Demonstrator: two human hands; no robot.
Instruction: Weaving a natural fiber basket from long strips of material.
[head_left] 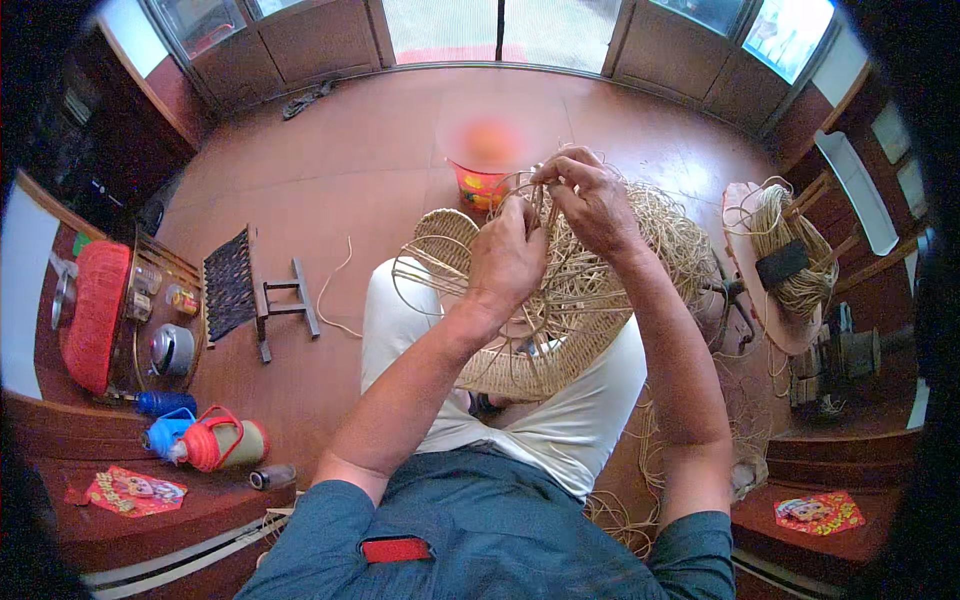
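Note:
A partly woven piece of tan cord or cane [535,372] rests across my lap, its woven band curving between my knees. Long loose strands loop out of it to the left and upward. My left hand [508,258] is closed round some of these strands, the thumb pointing up. Just above and to the right, my right hand [588,205] pinches a strand near its upper end, with bent fingers. The two hands are close together. Beside my right forearm lies a big loose tangle of the same strands [672,240], partly behind my right hand.
Ahead stands a red bucket [478,187], its top blurred. A low woven-seat stool [235,285] is at left, near a rack with a kettle [174,350] and vacuum flasks [228,441]. At right, a bench [738,240] bears a coil of cord [805,275]. Glass doors [450,35] close the far side.

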